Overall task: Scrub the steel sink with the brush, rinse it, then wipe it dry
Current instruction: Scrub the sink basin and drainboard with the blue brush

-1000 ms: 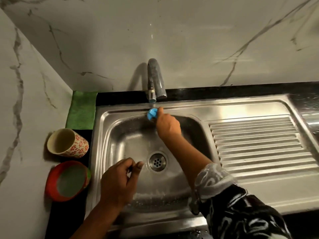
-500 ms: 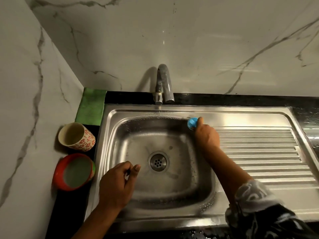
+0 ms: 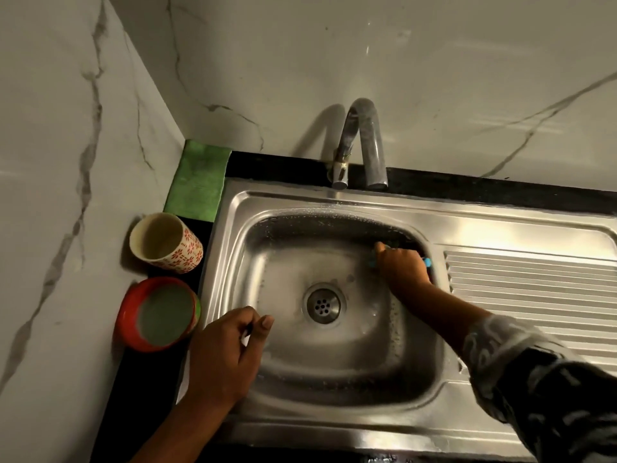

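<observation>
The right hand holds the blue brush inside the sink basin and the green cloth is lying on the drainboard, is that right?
Not quite. The head view shows the green cloth on the counter in the back left corner, behind the patterned cup, not on the drainboard. The right hand does hold the blue brush inside the sink basin.

This is a home kitchen, seen at its washing-up corner. A steel sink (image 3: pixel 334 199) with a ribbed drainboard (image 3: pixel 527 289) is set into a black counter (image 3: pixel 273 165), and a curved tap (image 3: pixel 364 142) stands at its back edge. White walls (image 3: pixel 400 78) veined like marble meet in a corner behind it. Beside the basin sit household things (plain domestic ware): a flower-patterned cup (image 3: pixel 188 254), a red bowl (image 3: pixel 128 324) and a green cloth (image 3: pixel 197 180).
</observation>
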